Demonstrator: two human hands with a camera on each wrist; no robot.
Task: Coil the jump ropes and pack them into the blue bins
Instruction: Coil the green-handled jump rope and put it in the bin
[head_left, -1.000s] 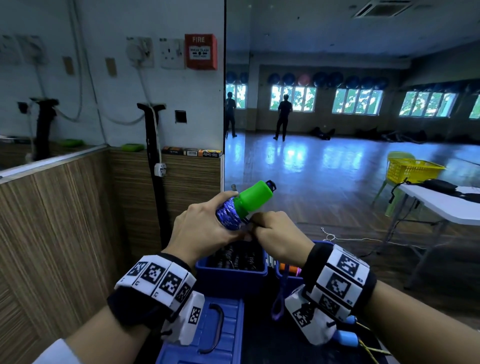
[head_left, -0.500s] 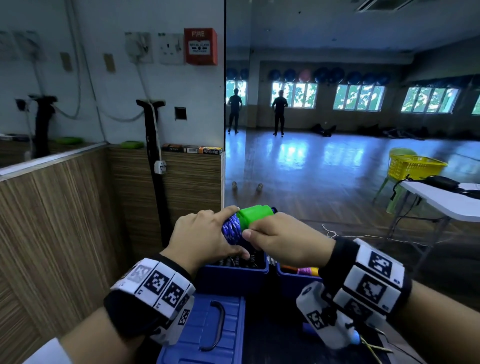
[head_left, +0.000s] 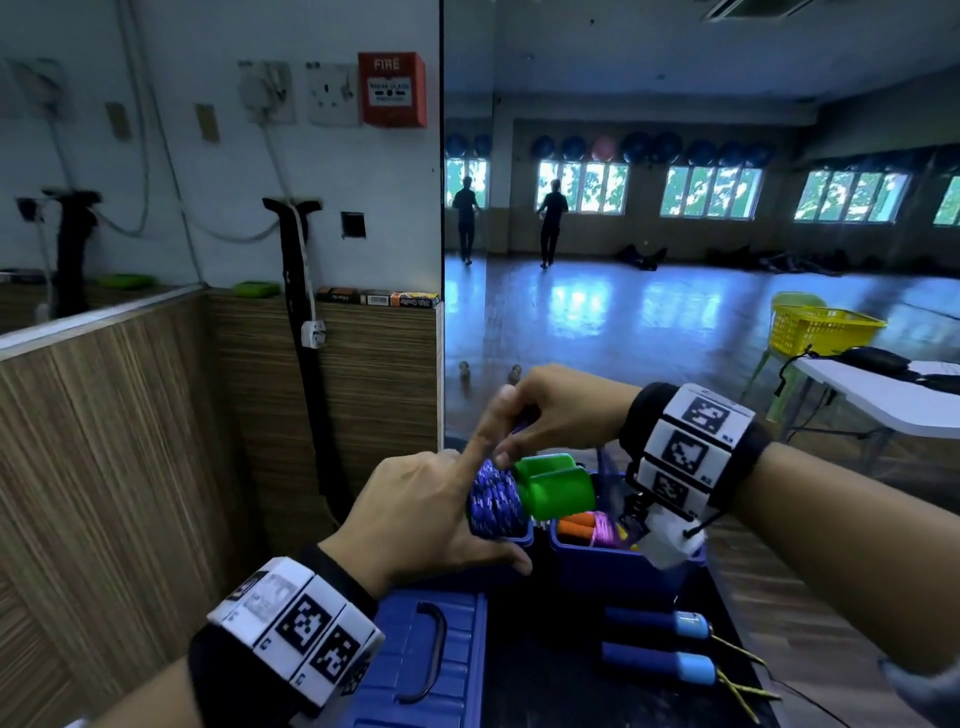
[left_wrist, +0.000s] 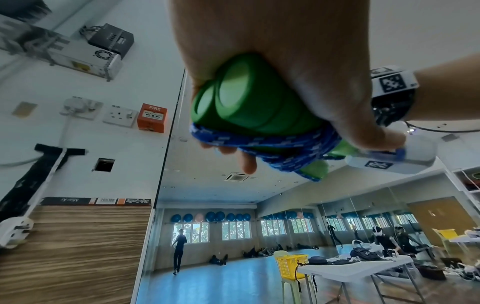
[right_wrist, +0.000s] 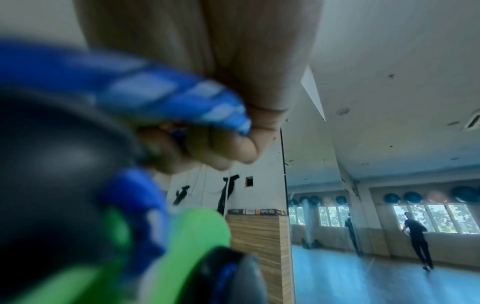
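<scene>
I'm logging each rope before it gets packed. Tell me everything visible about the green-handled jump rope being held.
The green-handled jump rope has two smooth, plastic-looking green handles lying side by side, with blue-and-white braided cord coiled tightly around them. The left hand grips the bundle; the right hand pinches a stretch of the cord just above it. It is held in the air over the blue bins.

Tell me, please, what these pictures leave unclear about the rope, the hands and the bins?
- Left bin: in the head view the left hand and the rope cover its inside.
- Rope end: the right hand pinches it; the right wrist view is too blurred to show a tuck or knot.
- Green handles: the left hand's palm hides their lower parts in the left wrist view.
- Right bin: the right wrist camera hides part of its contents in the head view.
</scene>
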